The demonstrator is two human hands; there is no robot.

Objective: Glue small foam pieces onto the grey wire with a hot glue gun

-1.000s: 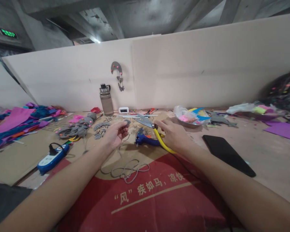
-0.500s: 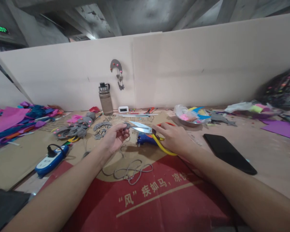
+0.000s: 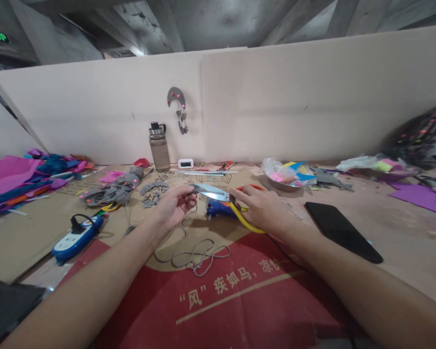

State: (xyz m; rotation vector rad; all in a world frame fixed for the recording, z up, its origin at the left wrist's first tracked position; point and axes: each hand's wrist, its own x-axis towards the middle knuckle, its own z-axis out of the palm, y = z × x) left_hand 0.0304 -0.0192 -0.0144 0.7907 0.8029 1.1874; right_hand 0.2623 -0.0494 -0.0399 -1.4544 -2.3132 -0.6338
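Note:
My right hand [image 3: 263, 208] grips yellow-handled scissors [image 3: 218, 196], their steel blades pointing left toward my left hand [image 3: 174, 206]. My left hand is closed, pinching a small grey piece right at the blade tips; the piece is mostly hidden by the fingers. A grey cord [image 3: 194, 254] trails from under my left hand onto the red and tan cardboard [image 3: 240, 300]. A blue glue gun [image 3: 220, 209] lies just behind the scissors' handle.
A black phone [image 3: 339, 231] lies right of my right arm. A blue power strip [image 3: 74, 239] sits left. Grey felt cutouts [image 3: 111, 195], a water bottle [image 3: 159, 148], a small clock [image 3: 185, 163], a metal bowl of scraps [image 3: 285, 175] and coloured felt [image 3: 18, 179] line the back.
The scissors have swung down from tilted up to nearly level, and their tips have come to my left fingers. My left hand has closed tighter on the grey piece.

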